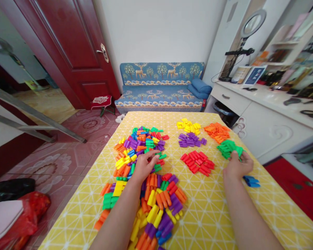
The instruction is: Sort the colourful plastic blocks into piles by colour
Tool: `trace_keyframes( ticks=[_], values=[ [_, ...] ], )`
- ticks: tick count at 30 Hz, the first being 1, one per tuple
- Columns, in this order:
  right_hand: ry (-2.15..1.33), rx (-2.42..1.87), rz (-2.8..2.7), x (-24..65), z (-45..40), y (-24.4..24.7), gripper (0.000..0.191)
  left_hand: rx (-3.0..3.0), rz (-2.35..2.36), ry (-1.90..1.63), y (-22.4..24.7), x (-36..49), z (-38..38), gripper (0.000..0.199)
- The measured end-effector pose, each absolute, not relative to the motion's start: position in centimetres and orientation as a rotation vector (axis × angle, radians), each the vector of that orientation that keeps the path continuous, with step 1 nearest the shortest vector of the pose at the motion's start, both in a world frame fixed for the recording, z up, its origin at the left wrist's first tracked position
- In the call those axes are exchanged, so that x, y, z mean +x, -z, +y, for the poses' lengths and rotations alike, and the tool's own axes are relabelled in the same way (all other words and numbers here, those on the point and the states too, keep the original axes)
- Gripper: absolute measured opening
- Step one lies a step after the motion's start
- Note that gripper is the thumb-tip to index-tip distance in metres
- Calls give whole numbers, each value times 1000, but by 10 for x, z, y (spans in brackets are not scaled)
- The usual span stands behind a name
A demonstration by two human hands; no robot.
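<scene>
Yellow (189, 126), purple (190, 140), orange (216, 132), red (197, 162), green (225, 148) and scant blue pieces (251, 181) are being grouped on the counter (203, 198); a larger mixed heap (151, 198) is remaining unsorted. Left hand (144, 167): fingers being held apart over heap. Right hand (237, 167): green being touched, grip cannot be told.

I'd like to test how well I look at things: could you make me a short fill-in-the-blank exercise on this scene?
1. The right hand is at the ____ heap.
2. A ____ pile lies between the yellow pieces and the red pieces.
3. The tablecloth is yellow with ____ lines.
4. The sofa is mainly ____.
Missing words: green; purple; white; blue.
</scene>
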State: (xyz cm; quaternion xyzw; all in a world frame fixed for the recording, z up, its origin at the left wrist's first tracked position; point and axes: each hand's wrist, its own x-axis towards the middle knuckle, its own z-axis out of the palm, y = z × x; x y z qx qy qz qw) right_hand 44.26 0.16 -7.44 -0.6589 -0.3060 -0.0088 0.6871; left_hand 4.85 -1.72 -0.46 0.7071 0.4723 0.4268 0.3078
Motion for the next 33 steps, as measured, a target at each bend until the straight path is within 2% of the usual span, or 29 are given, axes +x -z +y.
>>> trace_keyframes(
  ticks=[5, 10, 15, 19, 23, 27, 31, 33],
  values=[
    [14, -1422, -311, 426, 4, 75, 52, 1872, 1263, -1129, 4, 49, -18, 31],
    [44, -1406, -380, 405, -2, 63, 57, 1892, 1256, -1158, 7, 48, -17, 30],
    [-127, -1382, -886, 352, -14, 39, 31, 1870, 1263, -1196, 6, 48, -17, 27],
    [-112, -1336, -1187, 323, -22, 16, 24, 1856, 1253, -1202, 4, 48, -18, 26],
    [84, -1463, -1362, 349, -34, 12, 25, 1865, 1263, -1205, 3, 49, -18, 24],
    [262, -1845, -1476, 407, -66, 30, 31, 1848, 1261, -1208, 4, 50, -17, 24],
    [359, -2118, -1431, 459, -109, 55, 41, 1829, 1255, -1197, 5, 50, -15, 24],
    [303, -2186, -1402, 476, -127, 64, 46, 1838, 1254, -1194, 6, 49, -15, 24]
  ],
)
